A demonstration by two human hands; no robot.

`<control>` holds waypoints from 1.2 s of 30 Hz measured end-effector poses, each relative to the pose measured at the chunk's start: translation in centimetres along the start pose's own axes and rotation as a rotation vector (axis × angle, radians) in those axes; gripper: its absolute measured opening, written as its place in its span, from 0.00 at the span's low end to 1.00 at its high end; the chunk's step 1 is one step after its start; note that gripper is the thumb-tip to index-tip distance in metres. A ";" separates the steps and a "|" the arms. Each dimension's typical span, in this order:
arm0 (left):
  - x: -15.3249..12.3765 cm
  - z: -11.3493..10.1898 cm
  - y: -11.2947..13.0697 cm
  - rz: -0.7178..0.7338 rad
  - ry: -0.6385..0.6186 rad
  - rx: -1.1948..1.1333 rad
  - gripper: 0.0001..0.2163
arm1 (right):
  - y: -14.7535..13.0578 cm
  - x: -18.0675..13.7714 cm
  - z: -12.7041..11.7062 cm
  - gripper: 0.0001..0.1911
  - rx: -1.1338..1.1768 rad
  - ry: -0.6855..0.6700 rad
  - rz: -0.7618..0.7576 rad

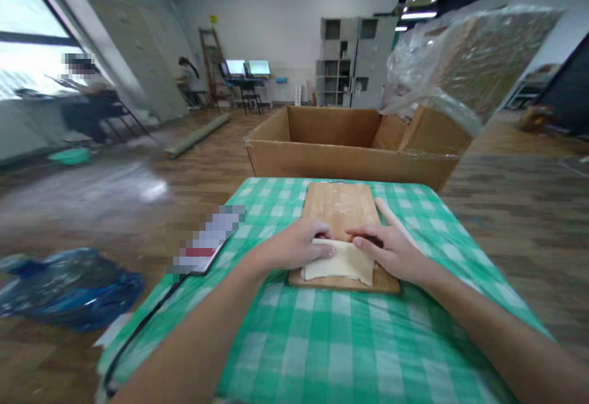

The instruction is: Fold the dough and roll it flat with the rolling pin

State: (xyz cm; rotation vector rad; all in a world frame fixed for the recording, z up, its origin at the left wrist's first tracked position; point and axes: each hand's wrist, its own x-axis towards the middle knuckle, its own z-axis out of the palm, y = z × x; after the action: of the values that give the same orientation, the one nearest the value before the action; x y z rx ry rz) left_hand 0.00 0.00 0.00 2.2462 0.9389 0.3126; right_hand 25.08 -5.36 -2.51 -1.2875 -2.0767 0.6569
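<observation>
Dough lies in a pale, flat sheet on the wooden cutting board, just below and right of the middle of the frame. With my left hand I hold its upper left corner in a narrow grip, thumb laid on top and fingers curled at the edge. My right hand is at the upper right corner, thumb tip by the edge and forefinger stretched over the board; I cannot tell whether those fingers pinch the sheet or only rest against it. A rolling pin slants along the board's right side, partly hidden behind my right hand.

Under it all I see a green and white checked tablecloth. Left of my hands, near the cloth's edge, a flat device, partly blurred out, has a black cable running to the lower left. Beyond the table, an open cardboard box fills the upper middle, and a blue plastic bag sits on the floor at lower left.
</observation>
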 end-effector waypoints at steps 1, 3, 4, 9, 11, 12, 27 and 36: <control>0.1 0.0 0.1 0.007 0.019 -0.020 0.09 | 0.0 0.0 0.0 0.24 -0.008 -0.040 0.001; 0.2 0.0 0.2 0.015 0.054 -0.069 0.09 | 0.0 0.1 0.0 0.22 -0.032 -0.101 0.004; 0.3 0.1 0.2 0.017 0.069 -0.096 0.10 | 0.1 0.2 0.0 0.21 -0.047 -0.121 0.006; 0.8 0.8 0.0 0.005 0.109 -0.278 0.13 | 0.2 0.6 0.1 0.21 -0.115 -0.112 0.012; 0.9 1.2 0.0 -0.003 0.119 -0.308 0.13 | -0.1 0.6 0.2 0.21 -0.112 -0.091 -0.003; 0.9 1.4 0.0 -0.003 0.136 -0.305 0.13 | -0.3 0.6 0.3 0.22 -0.105 -0.087 -0.007; 0.7 1.5 0.1 -0.046 0.171 -0.444 0.16 | -1.0 0.6 0.7 0.24 -0.015 0.007 0.040; 1.7 2.7 -1.9 -0.068 0.077 -0.864 0.21 | -1.2 0.6 0.3 0.26 -0.069 0.084 0.026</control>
State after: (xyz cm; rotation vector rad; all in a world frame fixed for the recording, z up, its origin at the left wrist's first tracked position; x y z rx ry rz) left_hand 1.37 0.79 -3.28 1.4144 0.7194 0.6360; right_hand 23.92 -5.31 -1.80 -1.3594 -2.0329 0.5380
